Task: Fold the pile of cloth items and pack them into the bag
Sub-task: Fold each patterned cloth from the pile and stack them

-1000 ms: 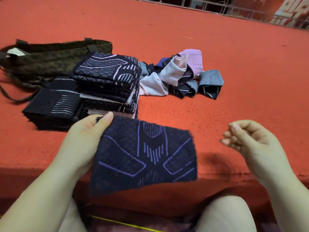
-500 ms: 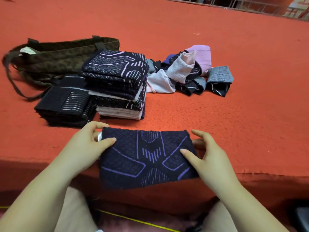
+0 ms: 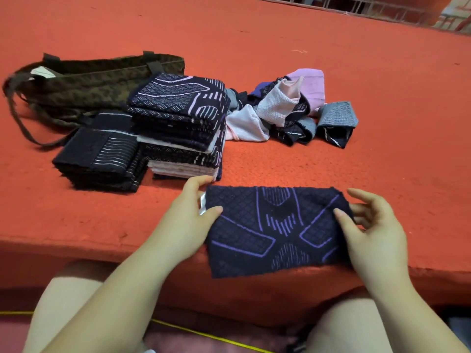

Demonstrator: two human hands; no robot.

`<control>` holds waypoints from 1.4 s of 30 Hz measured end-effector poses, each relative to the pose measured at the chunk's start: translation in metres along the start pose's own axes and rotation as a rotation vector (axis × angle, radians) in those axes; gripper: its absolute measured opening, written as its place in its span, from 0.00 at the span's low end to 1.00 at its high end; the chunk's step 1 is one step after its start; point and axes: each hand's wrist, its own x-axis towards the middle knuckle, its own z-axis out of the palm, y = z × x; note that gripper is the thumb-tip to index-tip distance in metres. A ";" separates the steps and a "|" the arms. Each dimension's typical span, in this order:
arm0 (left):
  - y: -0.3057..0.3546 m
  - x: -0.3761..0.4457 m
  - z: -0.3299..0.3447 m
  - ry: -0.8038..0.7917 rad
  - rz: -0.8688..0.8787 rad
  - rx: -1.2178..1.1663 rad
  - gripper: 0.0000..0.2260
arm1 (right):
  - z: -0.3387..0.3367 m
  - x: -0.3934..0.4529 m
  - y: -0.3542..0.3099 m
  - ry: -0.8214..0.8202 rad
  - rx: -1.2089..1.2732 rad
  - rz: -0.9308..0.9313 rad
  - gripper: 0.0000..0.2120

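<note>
We count one dark patterned cloth at the near edge of the red counter, its long axis running left to right, one brown bag, two folded stacks, tall and low, and one loose pile. Our two hands pinch the cloth's short ends, left hand and right hand, thumbs on top; the stacks lie beyond the cloth, the bag behind them, the pile right of the tall stack.

red carpeted platform, railing behind
</note>
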 end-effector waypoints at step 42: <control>0.027 0.002 0.015 -0.216 0.378 -0.075 0.12 | 0.010 -0.059 -0.048 -0.429 0.408 -0.058 0.14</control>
